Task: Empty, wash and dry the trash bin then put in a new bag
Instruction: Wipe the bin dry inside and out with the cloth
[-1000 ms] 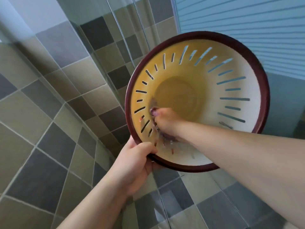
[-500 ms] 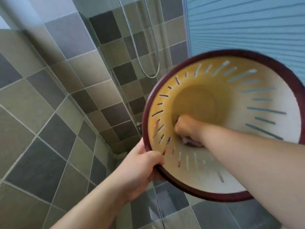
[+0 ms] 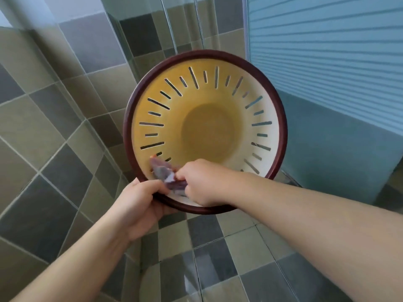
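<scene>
**Wiping the inside of the trash bin with a cloth**

I hold the trash bin point(image 3: 205, 131) up in front of me, tipped so its open mouth faces me and I see its yellow inner wall, slotted all round, and its dark red rim. My left hand point(image 3: 139, 203) grips the rim at about seven o'clock, thumb curled over the edge. My right hand point(image 3: 202, 182) is closed round a crumpled purplish cloth point(image 3: 163, 173), pressing it on the inner wall near six o'clock.

To do this well, I would keep the rim steady and work the cloth round the wall, slot by slot, then the base.

Around me are a grey and olive tiled wall point(image 3: 54, 127) at nine o'clock, a glass shower panel point(image 3: 174, 29) at twelve, and a ribbed blue panel point(image 3: 327, 51) at two. Nothing blocks my reach; my own forearm hides the lower wall.
</scene>
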